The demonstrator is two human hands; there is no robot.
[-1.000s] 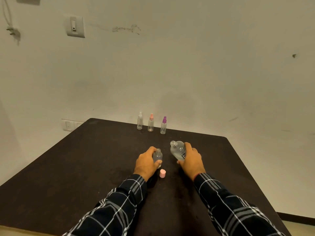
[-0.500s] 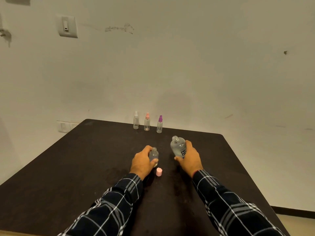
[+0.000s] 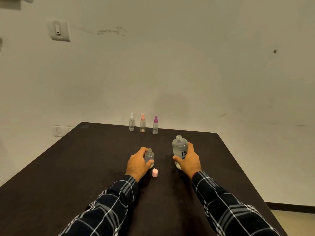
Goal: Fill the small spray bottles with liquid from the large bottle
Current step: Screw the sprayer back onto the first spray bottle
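Dark table (image 3: 68, 167) against scuffed pale wall (image 3: 187, 65) with light switch (image 3: 58, 30)

Dark brown desk (image 3: 68, 167), matte top, rounded far corners. Off-white wall (image 3: 187, 65) behind it, bearing a white light switch (image 3: 58, 30) upper left, a dark scuff mark (image 3: 111, 31) beside it, a small dark spot (image 3: 274, 51) at right, and a socket plate (image 3: 58, 131) low left. Dark skirting (image 3: 289, 205) and pale floor (image 3: 298, 222) lower right.

We find three spray bottles (image 3: 142, 125) at the table (image 3: 68, 167) back; nearer, a small bottle (image 3: 150, 155) left of the large bottle (image 3: 179, 147), a cap (image 3: 155, 172) before it.
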